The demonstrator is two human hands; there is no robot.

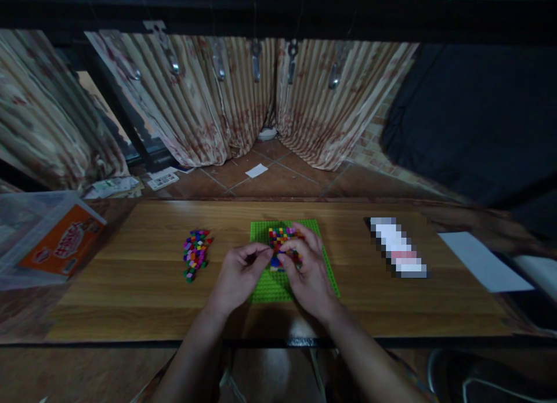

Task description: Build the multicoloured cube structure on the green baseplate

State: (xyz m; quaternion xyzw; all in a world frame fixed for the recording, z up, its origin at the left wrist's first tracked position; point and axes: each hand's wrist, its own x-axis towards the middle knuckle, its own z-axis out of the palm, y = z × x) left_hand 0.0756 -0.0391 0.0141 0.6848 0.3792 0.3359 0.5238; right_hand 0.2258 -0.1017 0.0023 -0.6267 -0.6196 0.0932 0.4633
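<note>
A green studded baseplate lies on the table in front of me. On it sits a tight block of small multicoloured bricks, red, yellow, blue and other colours. My left hand reaches in from the left, thumb and forefinger pinched together at the near left side of the bricks; whatever is between them is too small to name. Over the right part of the bricks curves my right hand, its thumb and forefinger closed near the left fingertips and partly hiding the bricks. Left of the plate is a loose pile of coloured bricks.
A blurred-out phone-like object lies on the wooden table at right. A clear plastic box with an orange label stands at the left end. White paper is beyond the right edge. A dark bar crosses above, with hanging clips.
</note>
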